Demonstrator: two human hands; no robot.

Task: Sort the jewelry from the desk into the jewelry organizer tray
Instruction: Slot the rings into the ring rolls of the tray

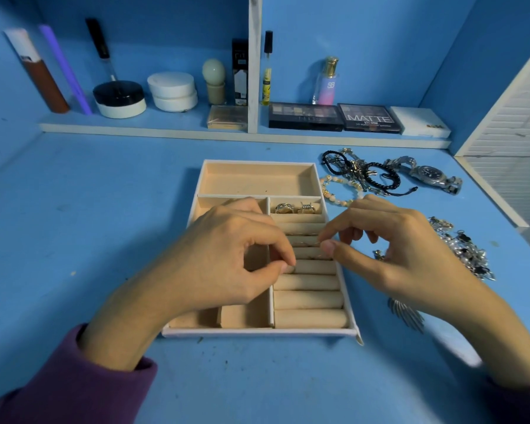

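A beige jewelry organizer tray (257,332) lies in the middle of the blue desk. Two silver rings (294,208) sit in its top ring roll. My left hand (227,255) hovers over the tray, thumb and forefinger pinched on a small ring (290,268) at the ring rolls. My right hand (395,249) is at the tray's right edge, its fingertips pinched on something very thin that I cannot make out. Loose on the desk to the right lie black cord bracelets (361,175), a bead bracelet (334,194), a silver watch (432,174), a heap of chains (462,249) and a feather pendant (406,313).
A low shelf along the back wall carries cosmetics: jars (120,99), tubes, a perfume bottle (326,82), eyeshadow palettes (334,117) and a white box (419,122). A white slatted panel (508,130) closes off the right side. Bare desk stretches left of and in front of the tray.
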